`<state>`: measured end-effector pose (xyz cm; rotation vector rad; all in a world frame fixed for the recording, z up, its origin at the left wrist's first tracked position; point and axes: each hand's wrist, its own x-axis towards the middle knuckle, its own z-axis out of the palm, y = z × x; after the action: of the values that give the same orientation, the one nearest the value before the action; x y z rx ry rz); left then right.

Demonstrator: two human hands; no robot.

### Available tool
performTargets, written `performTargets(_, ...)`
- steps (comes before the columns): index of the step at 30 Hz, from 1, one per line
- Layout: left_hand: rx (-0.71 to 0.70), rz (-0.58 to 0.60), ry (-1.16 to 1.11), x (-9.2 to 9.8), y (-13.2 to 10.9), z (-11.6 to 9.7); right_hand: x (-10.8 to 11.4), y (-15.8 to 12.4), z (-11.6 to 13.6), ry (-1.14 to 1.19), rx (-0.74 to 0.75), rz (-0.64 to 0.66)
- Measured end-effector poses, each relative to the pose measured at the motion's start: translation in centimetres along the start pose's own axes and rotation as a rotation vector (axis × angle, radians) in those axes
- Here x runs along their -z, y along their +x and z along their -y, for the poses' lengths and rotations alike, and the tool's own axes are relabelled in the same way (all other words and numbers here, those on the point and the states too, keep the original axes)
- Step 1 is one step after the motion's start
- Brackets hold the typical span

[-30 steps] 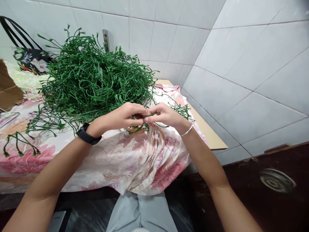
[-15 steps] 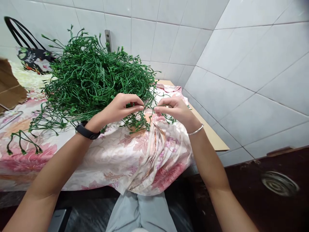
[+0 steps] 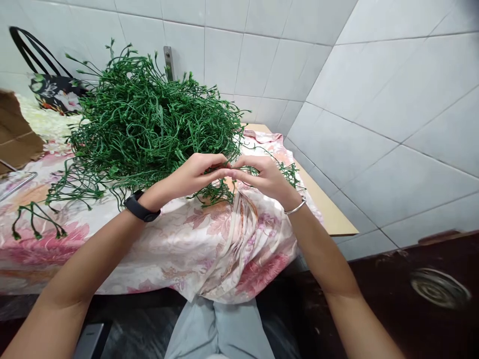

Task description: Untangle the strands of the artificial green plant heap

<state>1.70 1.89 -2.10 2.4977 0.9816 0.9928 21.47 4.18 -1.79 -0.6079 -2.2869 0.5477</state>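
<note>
My left hand (image 3: 202, 172), with a black band at the wrist, is closed in a pinch at the fingertips. My right hand (image 3: 264, 174), wearing a silver bangle, pinches too, and the two sets of fingertips meet in front of the pile. A thin green artificial stem (image 3: 288, 172) with small branching tips sticks out behind my right hand; its pinched part is mostly hidden by the fingers. Left of and behind my hands rises a big tangled heap of green artificial stems (image 3: 149, 114). Several loose stems (image 3: 217, 193) lie just below my left hand.
A floral cloth (image 3: 157, 259) covers the table, bunched at the front; bare board edge (image 3: 333, 214) shows at right. Pale artificial flowers (image 3: 48, 124), torn cardboard (image 3: 17, 134), a metal rod (image 3: 18, 185) and a floral bag (image 3: 56, 92) are at left. Tiled walls stand behind.
My hands have come together: the gap between their fingertips has closed. My left hand moved right and my right hand slightly left. The branching tips behind my right hand show more now.
</note>
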Motion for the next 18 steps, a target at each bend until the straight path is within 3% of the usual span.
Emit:
performTargets(7, -0.041, -0.048, 0.061, 0.2, -0.1, -0.2, 0.5, 0.0, -0.1, -0.032, 0.033, -0.011)
performTargets(18, -0.122, -0.057, 0.219, -0.8, -0.1, 0.3, -0.7, -0.1, -0.4, -0.231, 0.127, -0.037)
